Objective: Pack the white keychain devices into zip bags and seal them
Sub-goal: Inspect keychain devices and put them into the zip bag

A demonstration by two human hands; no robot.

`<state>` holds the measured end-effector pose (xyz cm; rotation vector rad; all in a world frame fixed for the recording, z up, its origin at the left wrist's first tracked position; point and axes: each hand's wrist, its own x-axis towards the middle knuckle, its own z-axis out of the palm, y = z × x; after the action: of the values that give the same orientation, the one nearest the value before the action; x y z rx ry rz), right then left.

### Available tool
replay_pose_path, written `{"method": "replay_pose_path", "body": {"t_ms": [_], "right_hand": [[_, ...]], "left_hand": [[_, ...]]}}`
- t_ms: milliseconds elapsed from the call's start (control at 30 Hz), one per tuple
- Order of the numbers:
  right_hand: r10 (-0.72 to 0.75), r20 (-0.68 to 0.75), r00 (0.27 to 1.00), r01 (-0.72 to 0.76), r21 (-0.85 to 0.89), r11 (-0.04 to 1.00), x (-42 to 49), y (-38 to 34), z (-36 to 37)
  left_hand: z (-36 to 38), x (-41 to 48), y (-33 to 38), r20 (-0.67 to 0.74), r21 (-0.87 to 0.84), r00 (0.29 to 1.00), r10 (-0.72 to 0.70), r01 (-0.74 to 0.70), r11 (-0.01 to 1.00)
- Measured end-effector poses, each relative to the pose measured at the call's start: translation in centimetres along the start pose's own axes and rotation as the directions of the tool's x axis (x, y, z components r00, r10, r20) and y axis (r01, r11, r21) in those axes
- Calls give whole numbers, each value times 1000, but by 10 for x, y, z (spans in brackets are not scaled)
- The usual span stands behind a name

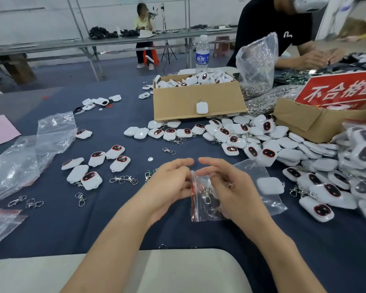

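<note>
as hands grip, bag — clip inside

Bare forearms; left hand, right hand

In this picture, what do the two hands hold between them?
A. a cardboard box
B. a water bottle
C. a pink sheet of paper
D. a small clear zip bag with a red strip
D: the left hand and the right hand both grip the zip bag, and a metal clasp shows through its plastic.
</note>
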<state>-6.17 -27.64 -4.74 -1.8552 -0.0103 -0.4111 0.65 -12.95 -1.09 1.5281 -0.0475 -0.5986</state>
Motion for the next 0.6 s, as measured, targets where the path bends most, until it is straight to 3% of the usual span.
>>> {"method": "replay_pose_path", "body": {"t_ms": [133,200,300,333,433,533,600], "right_hand": [[72,-129,989,-47,186,981,5,0,-10],[122,-186,975,-77,230,970,9,1,-17],[229,-230,946,-154,306,940,13,6,-23],[264,-230,937,-181,327,927,14,8,-24],[360,-203,911,-261,394,882,17,14,-23],[418,-187,889,-292,472,832,21,18,-25],[443,-184,878,-299,512,805,22,21,-27]], "left_hand": [[-6,1,4,-69,56,998,5,-1,998],[-9,2,-1,-155,281,983,100,-53,958],[-17,6,-8,-216,723,903,371,-107,683],[-17,5,-9,-213,767,882,420,-115,631],[-10,11,-2,-166,758,863,477,-198,621],[13,36,12,-54,759,892,450,-256,598],[33,60,21,34,829,919,392,-245,503]]}}
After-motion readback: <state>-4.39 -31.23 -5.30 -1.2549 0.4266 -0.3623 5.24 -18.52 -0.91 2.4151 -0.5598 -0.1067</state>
